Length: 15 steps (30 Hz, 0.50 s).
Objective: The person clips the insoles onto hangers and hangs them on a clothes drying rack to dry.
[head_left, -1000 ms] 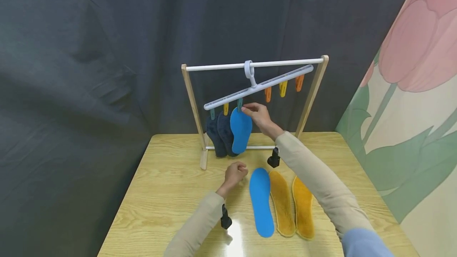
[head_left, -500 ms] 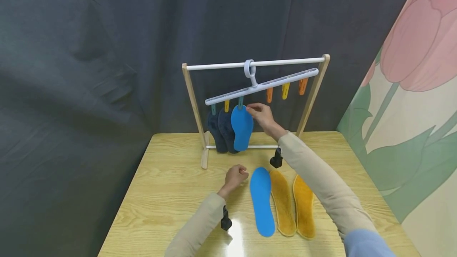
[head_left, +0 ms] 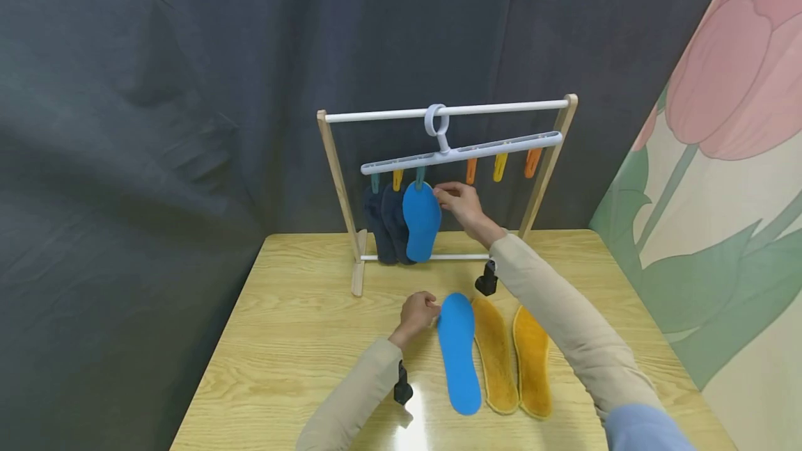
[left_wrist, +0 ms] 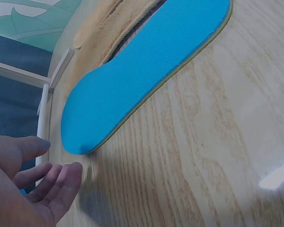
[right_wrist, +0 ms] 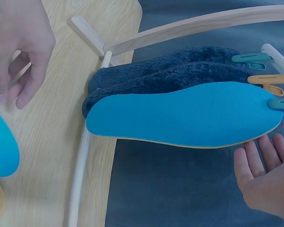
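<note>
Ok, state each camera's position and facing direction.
Head: head-worn, facing forward and down at the hanger; left hand, right hand and sleeves show.
Left wrist: worn there, facing the flat blue insole; left hand shows.
Right wrist: worn there, facing the clipped blue insole; both hands show.
Head and right wrist share the clipped blue insole.

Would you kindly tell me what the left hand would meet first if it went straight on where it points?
Probably the blue insole lying on the table, though depth is unclear and the left hand might pass over it.
</note>
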Each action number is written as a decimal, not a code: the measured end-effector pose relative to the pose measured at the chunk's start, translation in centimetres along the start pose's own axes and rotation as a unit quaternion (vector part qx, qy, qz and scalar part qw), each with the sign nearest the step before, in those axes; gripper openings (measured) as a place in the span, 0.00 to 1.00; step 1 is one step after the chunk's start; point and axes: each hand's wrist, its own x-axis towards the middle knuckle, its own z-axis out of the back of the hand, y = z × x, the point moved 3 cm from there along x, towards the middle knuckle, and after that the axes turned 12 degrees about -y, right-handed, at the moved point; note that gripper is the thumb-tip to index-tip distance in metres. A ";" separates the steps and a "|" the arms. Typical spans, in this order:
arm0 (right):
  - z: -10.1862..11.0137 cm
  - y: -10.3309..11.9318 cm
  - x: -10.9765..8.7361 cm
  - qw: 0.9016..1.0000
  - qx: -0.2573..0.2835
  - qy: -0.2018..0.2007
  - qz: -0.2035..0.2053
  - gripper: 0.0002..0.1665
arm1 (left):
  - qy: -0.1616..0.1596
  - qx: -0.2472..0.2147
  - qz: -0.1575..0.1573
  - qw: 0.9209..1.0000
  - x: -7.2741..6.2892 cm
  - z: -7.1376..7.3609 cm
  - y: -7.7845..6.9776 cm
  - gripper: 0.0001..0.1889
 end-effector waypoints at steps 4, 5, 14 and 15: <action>0.4 0.1 0.1 1.000 0.007 -0.003 0.000 0.23 | 0.011 0.006 0.008 1.000 -0.2 -0.2 0.2 0.15; 0.5 0.1 0.1 1.000 0.008 -0.002 0.000 0.23 | 0.013 0.007 0.010 1.000 -0.3 -0.2 0.2 0.15; 1.2 -0.3 0.1 1.000 0.011 0.006 -0.018 0.26 | 0.016 0.023 0.014 1.000 -0.8 -0.7 0.4 0.07; 1.3 -0.3 0.1 1.000 0.012 0.006 -0.020 0.26 | 0.018 0.021 0.012 1.000 -0.8 -0.8 0.4 0.06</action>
